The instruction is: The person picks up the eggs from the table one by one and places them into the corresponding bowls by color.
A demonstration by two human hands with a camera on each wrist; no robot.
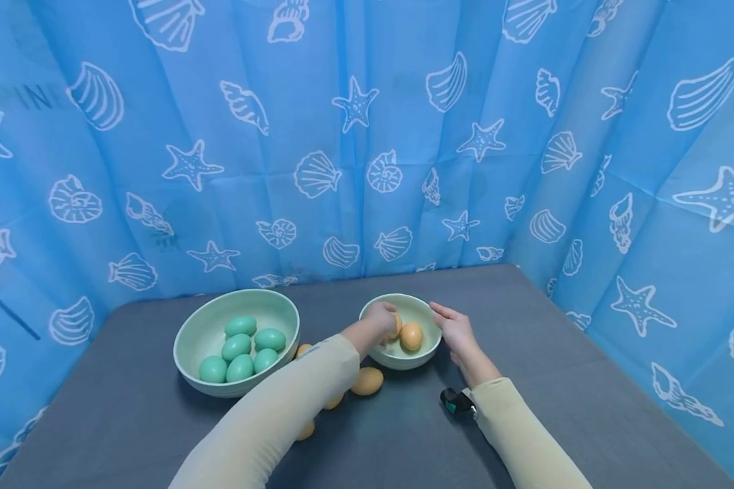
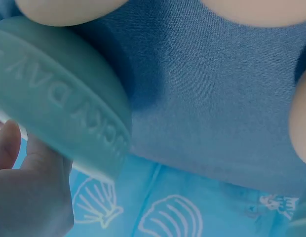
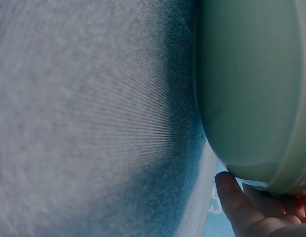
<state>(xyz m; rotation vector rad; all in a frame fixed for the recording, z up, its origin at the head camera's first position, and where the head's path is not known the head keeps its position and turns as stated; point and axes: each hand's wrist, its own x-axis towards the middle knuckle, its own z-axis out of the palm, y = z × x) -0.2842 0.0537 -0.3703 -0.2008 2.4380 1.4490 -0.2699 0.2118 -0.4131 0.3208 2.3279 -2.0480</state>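
Note:
A small pale green bowl [image 1: 399, 363] stands right of centre in the head view. Reaching over its left side, my left hand [image 1: 379, 322] holds a light brown egg [image 1: 395, 326], partly hidden by the fingers. Another brown egg [image 1: 411, 336] lies inside the bowl. My right hand [image 1: 457, 334] grips the bowl's right rim; the right wrist view shows its fingertips [image 3: 227, 185] against the outer wall. In the left wrist view, raised lettering runs around the bowl [image 2: 69, 98], and the left fingers reach behind its rim.
A larger green bowl [image 1: 211, 326] with several green eggs [image 1: 236, 346] stands on the left. Brown eggs lie on the grey table between the bowls, one [image 1: 367, 381] near the small bowl, others partly behind my left sleeve [image 1: 281, 414]. A blue shell-patterned curtain [image 1: 355, 204] hangs behind.

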